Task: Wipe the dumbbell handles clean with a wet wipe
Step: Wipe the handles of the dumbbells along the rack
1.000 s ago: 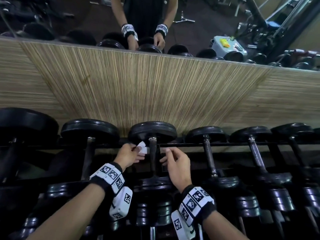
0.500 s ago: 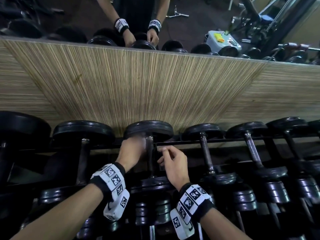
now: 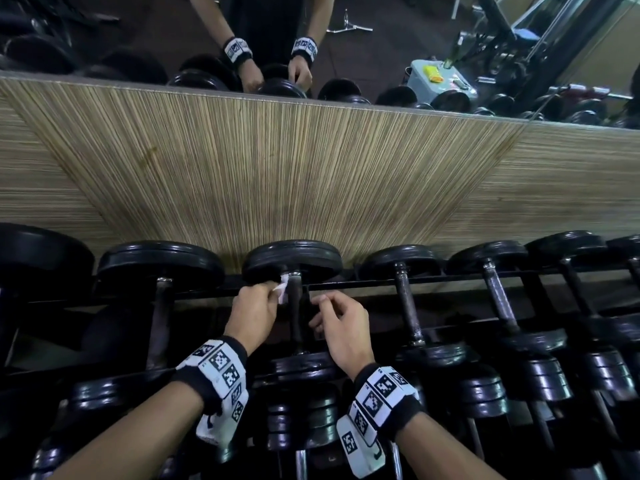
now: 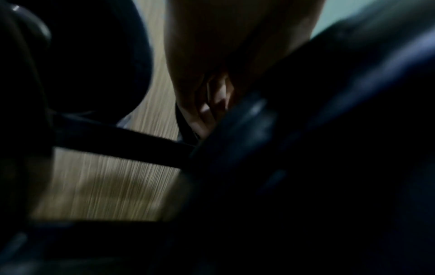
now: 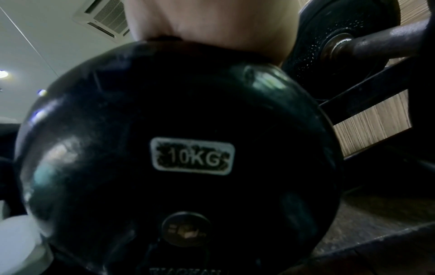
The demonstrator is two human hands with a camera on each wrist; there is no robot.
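Two hands, left [image 3: 254,311] and right [image 3: 341,322]; one wet wipe [image 3: 282,289]; at least seven dumbbells along the upper rack row [image 3: 408,280].

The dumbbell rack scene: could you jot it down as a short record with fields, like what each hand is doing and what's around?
place: gym, rack of black dumbbells below a wood-grain wall and mirror
left hand: pinches a white wipe against the far end of the handle
right hand: beside the handle, fingers loosely curled, holding nothing
dumbbell label: 10KG, seen by the right wrist view
left wrist view: dark and blurred
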